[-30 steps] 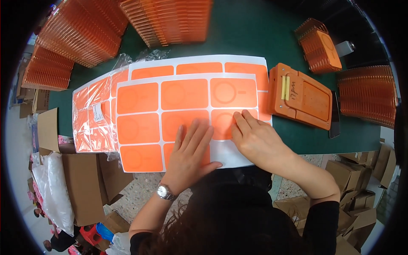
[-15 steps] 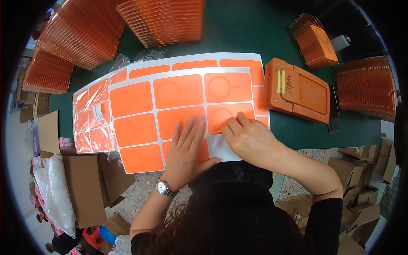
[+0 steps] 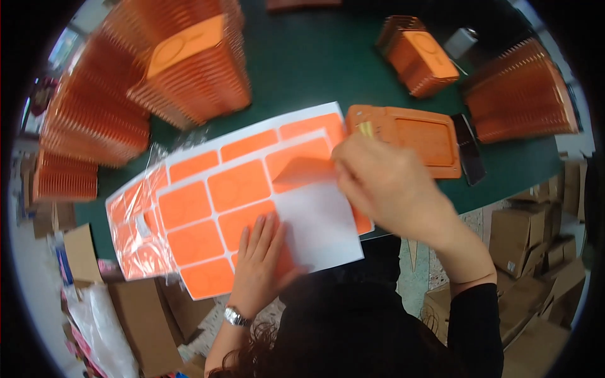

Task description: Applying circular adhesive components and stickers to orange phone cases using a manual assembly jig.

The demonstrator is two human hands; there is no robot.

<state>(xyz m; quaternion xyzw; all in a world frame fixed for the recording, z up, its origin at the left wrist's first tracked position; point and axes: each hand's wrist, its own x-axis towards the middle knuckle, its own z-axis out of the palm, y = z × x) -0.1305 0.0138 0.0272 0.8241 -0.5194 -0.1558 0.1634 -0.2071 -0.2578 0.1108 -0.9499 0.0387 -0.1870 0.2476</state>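
Note:
A white sheet of orange rectangular stickers (image 3: 239,183) lies on the green table in front of me. My left hand (image 3: 258,252) rests flat on its lower part, fingers stretched out, a metal watch on the wrist. My right hand (image 3: 384,176) is pinched at the sheet's right side, where a lifted orange sticker (image 3: 305,170) reaches from its fingers over the top right sticker. Motion blurs this hand. Below the lifted sticker, bare white backing (image 3: 321,220) shows. Beneath the sheet lie another sticker sheet (image 3: 249,145) and a plastic-wrapped pack of stickers (image 3: 132,233).
An orange moulded fixture (image 3: 422,142) sits right of the sheets, beside a dark phone (image 3: 469,148). Tall stacks of orange cases (image 3: 195,75) stand at the far left, others (image 3: 520,94) at the right. A small white bottle (image 3: 461,42) stands behind. Cardboard boxes (image 3: 513,239) crowd the floor.
My right hand has lifted a sticker off the sheet and moved up and right, baring more white backing. My left hand stays flat on the sheet. The view has shifted and turned.

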